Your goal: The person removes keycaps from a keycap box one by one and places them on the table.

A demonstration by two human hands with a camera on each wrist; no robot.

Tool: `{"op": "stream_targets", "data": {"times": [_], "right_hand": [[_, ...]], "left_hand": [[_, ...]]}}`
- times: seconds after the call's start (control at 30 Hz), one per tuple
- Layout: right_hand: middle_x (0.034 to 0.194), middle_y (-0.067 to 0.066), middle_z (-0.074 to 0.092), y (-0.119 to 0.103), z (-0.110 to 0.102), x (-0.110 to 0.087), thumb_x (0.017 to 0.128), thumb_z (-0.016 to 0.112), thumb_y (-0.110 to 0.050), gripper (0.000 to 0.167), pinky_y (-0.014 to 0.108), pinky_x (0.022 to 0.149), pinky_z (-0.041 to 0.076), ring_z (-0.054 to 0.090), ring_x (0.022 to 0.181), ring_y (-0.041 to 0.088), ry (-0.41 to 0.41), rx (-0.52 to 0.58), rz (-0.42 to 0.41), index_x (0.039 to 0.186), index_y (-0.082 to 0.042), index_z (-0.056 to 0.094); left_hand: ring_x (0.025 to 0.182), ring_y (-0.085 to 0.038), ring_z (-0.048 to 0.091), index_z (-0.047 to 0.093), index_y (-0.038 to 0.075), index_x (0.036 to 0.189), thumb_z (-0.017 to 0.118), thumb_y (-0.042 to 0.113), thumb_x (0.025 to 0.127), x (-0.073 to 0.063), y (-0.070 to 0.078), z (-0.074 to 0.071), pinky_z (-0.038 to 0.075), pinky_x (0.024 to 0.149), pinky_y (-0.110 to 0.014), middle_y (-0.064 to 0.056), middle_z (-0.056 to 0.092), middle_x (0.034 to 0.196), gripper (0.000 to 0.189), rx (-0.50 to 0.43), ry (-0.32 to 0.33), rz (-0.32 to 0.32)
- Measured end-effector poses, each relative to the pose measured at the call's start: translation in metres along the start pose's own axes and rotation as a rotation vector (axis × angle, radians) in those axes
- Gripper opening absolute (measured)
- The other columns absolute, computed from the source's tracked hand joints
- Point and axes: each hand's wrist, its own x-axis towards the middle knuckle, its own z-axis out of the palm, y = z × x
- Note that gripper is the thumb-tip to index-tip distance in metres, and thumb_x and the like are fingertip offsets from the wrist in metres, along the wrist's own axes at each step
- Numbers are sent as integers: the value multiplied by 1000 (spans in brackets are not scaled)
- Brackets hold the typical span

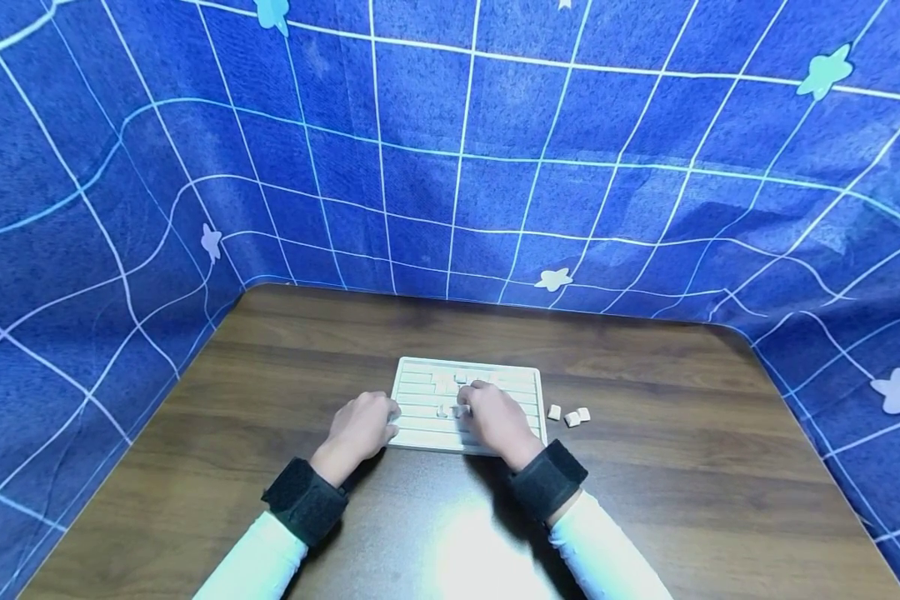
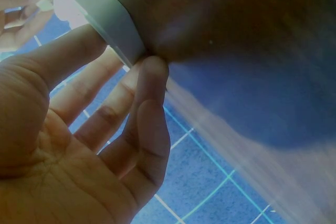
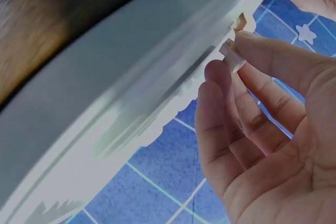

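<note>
1. Layout: the white tray (image 1: pixel 420 423) lies on the surface (image 1: pixel 330 333) ahead of me, its long axis running left to right, its far right corner angled slightly towards me
2. Hands: my left hand (image 1: pixel 360 425) grips the tray's left edge by thumb and bent fingers; my right hand (image 1: pixel 497 419) reaches over its middle and pinches a small white piece (image 3: pixel 237 62) between thumb and finger
3. Key relation, as I judge it: the pinched piece against the tray's long ridges just below; another piece (image 1: pixel 442 411) lies on the tray just left of my right fingertips
4. Supply: three loose pieces (image 1: pixel 572 419) rest just beyond the tray's right end, my right hand the nearer
5. Obscured: my right hand and wrist cover part of the tray's middle and near right corner; the left wrist view cuts the tray off; I cannot read any marking on the pieces
</note>
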Motion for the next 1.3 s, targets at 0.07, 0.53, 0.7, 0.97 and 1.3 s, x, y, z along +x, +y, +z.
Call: {"op": "stream_targets", "data": {"times": [0.07,0.53,0.7,0.97,1.3], "right_hand": [[90,8,69,4,-2,-3,79,77,5,16,39,63,58,71,79,25,13,4,-8,90,-6,71],[89,7,70,36,-28,-31,83,77,5,14,40,66,60,73,81,25,40,57,101,86,-7,70],[89,9,70,48,-33,-42,83,75,7,13,39,65,60,74,80,25,60,64,120,88,-4,70],[82,5,62,63,-41,-55,81,78,7,16,36,61,56,63,71,17,69,34,163,87,-5,69],[77,2,55,76,-44,-68,82,77,3,15,34,58,48,54,66,14,69,9,187,82,-7,65]], "left_hand": [[69,-18,54,67,12,79,80,9,86,0,0,1,44,56,-35,-3,63,83,16,-6,2,8],[72,-19,59,72,11,87,80,9,87,1,1,1,49,58,-37,-5,67,88,9,6,5,14],[68,-19,56,65,9,77,79,7,87,0,1,-1,43,55,-33,-3,63,83,17,-3,6,27],[67,-17,50,64,12,76,77,6,87,0,-2,-2,40,54,-32,-2,63,84,18,-4,8,29],[75,-21,63,72,13,87,79,9,88,1,-4,-1,50,58,-37,-5,70,93,8,-2,-1,17]]}}
